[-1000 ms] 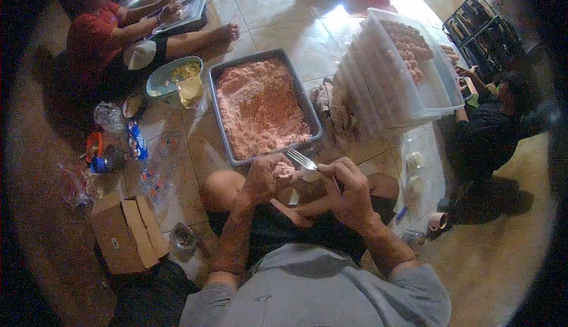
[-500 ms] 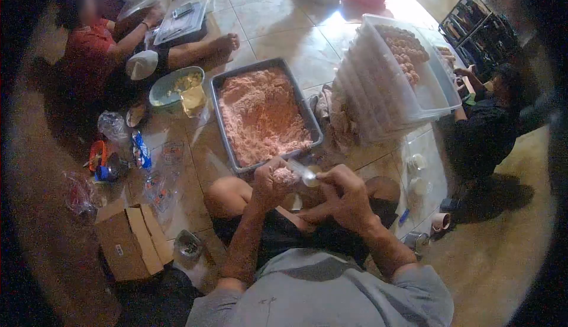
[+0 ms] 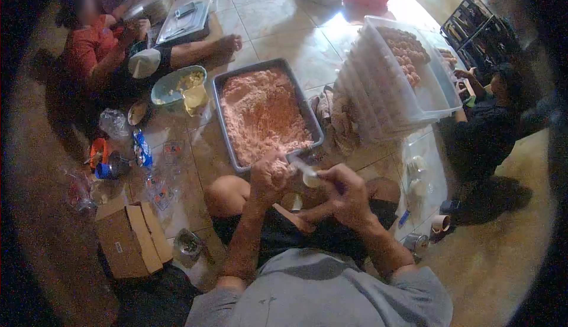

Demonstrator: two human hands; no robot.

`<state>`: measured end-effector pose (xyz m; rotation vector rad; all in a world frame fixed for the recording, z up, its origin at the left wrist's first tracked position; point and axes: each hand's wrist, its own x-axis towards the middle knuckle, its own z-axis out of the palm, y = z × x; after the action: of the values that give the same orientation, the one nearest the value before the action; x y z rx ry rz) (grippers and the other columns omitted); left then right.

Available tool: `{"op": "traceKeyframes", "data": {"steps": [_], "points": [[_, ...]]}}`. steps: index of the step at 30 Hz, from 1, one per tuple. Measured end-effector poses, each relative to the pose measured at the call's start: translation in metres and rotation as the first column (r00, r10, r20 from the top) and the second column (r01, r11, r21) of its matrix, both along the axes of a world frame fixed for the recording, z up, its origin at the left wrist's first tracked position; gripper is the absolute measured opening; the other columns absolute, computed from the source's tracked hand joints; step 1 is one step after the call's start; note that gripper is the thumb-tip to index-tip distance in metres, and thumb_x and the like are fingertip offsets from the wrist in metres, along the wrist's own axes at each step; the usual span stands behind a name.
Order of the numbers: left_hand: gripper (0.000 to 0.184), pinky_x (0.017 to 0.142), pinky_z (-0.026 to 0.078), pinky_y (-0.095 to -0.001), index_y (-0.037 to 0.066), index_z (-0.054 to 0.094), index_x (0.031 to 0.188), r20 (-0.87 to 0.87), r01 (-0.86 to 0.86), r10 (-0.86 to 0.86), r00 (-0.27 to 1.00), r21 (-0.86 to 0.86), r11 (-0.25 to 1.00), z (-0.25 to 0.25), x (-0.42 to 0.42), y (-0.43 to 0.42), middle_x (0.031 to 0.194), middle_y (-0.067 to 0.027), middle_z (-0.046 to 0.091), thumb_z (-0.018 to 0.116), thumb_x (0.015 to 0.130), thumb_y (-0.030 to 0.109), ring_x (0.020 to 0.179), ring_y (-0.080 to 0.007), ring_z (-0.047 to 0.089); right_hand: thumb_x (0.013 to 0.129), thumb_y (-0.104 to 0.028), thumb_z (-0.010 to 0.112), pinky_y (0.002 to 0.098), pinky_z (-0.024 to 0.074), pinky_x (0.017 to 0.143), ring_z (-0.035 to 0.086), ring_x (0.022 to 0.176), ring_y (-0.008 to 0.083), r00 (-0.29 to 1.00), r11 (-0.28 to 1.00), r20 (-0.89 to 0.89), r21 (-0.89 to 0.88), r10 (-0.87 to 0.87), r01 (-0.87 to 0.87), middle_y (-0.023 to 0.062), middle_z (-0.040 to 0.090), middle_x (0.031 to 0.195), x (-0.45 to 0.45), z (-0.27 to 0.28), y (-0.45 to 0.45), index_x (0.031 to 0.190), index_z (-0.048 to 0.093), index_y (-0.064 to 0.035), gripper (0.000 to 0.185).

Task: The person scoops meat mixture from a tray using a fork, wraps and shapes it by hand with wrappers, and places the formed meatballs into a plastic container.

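A dark grey tub [image 3: 222, 123] full of pink minced meat paste [image 3: 260, 108] stands in front of my crossed legs. At its near edge, my left hand [image 3: 267, 176] is closed around a lump of the paste [image 3: 280, 176], some of which shows at the thumb side. My right hand [image 3: 349, 194] pinches a pale spoon-like utensil [image 3: 303, 167], its far end close to the lump. A small round whitish thing [image 3: 310, 179] shows just below the utensil; I cannot tell whether it is part of it.
Stacked clear plastic boxes [image 3: 378, 84] with meatball-like lumps [image 3: 408, 69] stand to the right. A bowl [image 3: 163, 93] with yellowish contents sits left of the tub. An opened cardboard box [image 3: 130, 241] lies at lower left. One person [image 3: 94, 49] sits left, another [image 3: 485, 126] right.
My left hand has turned slightly and covers more of the lump. My right hand and the utensil have barely shifted. The person on the left has drawn a hand back.
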<state>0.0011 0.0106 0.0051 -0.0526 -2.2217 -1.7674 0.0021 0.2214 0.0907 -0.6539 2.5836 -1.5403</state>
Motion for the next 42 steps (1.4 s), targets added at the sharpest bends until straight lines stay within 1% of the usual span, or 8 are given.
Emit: {"op": "traceKeyframes", "data": {"steps": [3, 14, 17, 21, 30, 34, 37, 42], "points": [[0.025, 0.067, 0.05, -0.0368, 0.006, 0.063, 0.084, -0.107, -0.051, 0.046, 0.993, -0.042, 0.998, 0.016, 0.002, 0.002, 0.073, -0.0103, 0.063, 0.08, 0.08, 0.024, 0.07, -0.0217, 0.062, 0.092, 0.0, 0.065, 0.029, 0.051, 0.075, 0.063, 0.086, 0.013, 0.987, 0.972, 0.094, -0.181, -0.133, 0.148, 0.0077, 0.067, 0.091, -0.001, 0.011, 0.001, 0.103, 0.068, 0.0003, 0.012], [0.033, 0.076, 0.053, -0.035, 0.005, 0.067, 0.098, 0.277, 0.195, -0.154, 0.948, -0.125, 0.973, -0.001, 0.001, -0.002, 0.09, -0.0131, 0.069, 0.083, 0.078, 0.025, 0.086, -0.0267, 0.067, 0.085, -0.001, 0.07, 0.0351, 0.0535, 0.078, 0.067, 0.086, 0.0255, 0.999, 0.998, 0.044, -0.053, -0.032, 0.034, 0.0146, 0.067, 0.094, 0.001, -0.023, -0.005, 0.101, 0.066, 0.0011, 0.016], [0.03, 0.076, 0.053, -0.0359, 0.005, 0.067, 0.091, -0.072, -0.048, 0.032, 0.997, -0.23, 0.972, 0.02, 0.0, 0.005, 0.088, -0.0127, 0.069, 0.085, 0.075, 0.023, 0.085, -0.0259, 0.067, 0.086, -0.001, 0.07, 0.0343, 0.0537, 0.077, 0.067, 0.085, 0.024, 0.998, 0.998, -0.025, 0.02, 0.057, -0.056, 0.0141, 0.067, 0.092, -0.006, -0.011, -0.002, 0.101, 0.066, 0.0009, 0.015], [0.035, 0.076, 0.052, -0.0357, 0.005, 0.068, 0.093, 0.256, 0.175, -0.183, 0.949, 0.054, 0.983, -0.011, 0.005, -0.009, 0.09, -0.0113, 0.068, 0.088, 0.073, 0.026, 0.083, -0.0235, 0.066, 0.09, -0.001, 0.066, 0.0314, 0.0523, 0.076, 0.065, 0.088, 0.0151, 0.985, 0.983, 0.129, -0.124, -0.117, 0.133, 0.0124, 0.067, 0.093, -0.002, -0.006, -0.003, 0.105, 0.067, 0.0022, 0.015], [0.039, 0.081, 0.052, -0.0356, 0.001, 0.066, 0.097, 0.3, 0.176, -0.263, 0.917, 0.289, 0.941, -0.04, 0.02, -0.06, 0.094, -0.008, 0.066, 0.089, 0.072, 0.021, 0.087, -0.0186, 0.062, 0.084, -0.003, 0.065, 0.0429, 0.0522, 0.074, 0.064, 0.082, 0.0365, 0.979, 0.998, -0.194, 0.022, 0.057, -0.053, 0.0166, 0.063, 0.088, -0.079, -0.021, -0.013, 0.094, 0.066, -0.0027, 0.01], [0.068, 0.085, 0.05, -0.0314, 0.003, 0.061, 0.112, 0.084, 0.187, -0.178, 0.981, -0.129, 0.974, 0.037, -0.003, -0.017, 0.104, -0.0073, 0.06, 0.086, 0.073, 0.053, 0.095, -0.0166, 0.058, 0.082, -0.012, 0.066, 0.0502, 0.0465, 0.084, 0.058, 0.096, 0.0393, 0.884, 0.928, -0.3, 0.215, 0.359, -0.304, 0.0157, 0.065, 0.104, -0.137, -0.071, -0.033, 0.105, 0.069, -0.008, 0.024], [0.093, 0.09, 0.051, -0.0331, -0.001, 0.046, 0.138, 0.165, 0.141, -0.24, 0.957, 0.46, 0.877, 0.001, -0.011, -0.014, 0.116, -0.01, 0.063, 0.082, 0.076, 0.059, 0.107, -0.021, 0.061, 0.088, -0.013, 0.067, 0.0487, 0.0499, 0.089, 0.061, 0.098, 0.0383, 0.872, 0.844, -0.047, 0.282, 0.488, -0.457, 0.0234, 0.063, 0.106, -0.116, -0.005, -0.034, 0.113, 0.062, 0.0011, 0.029], [0.094, 0.102, 0.047, -0.0386, -0.002, 0.028, 0.152, -0.017, 0.278, -0.33, 0.944, 0.581, 0.765, 0.024, -0.033, 0.038, 0.137, -0.0187, 0.055, 0.07, 0.089, 0.054, 0.12, -0.0273, 0.059, 0.086, -0.013, 0.068, 0.0468, 0.052, 0.085, 0.063, 0.099, 0.0374, 0.912, 0.889, -0.13, 0.312, 0.39, -0.336, 0.0221, 0.062, 0.1, -0.119, -0.015, -0.013, 0.115, 0.056, -0.0016, 0.033]]}}
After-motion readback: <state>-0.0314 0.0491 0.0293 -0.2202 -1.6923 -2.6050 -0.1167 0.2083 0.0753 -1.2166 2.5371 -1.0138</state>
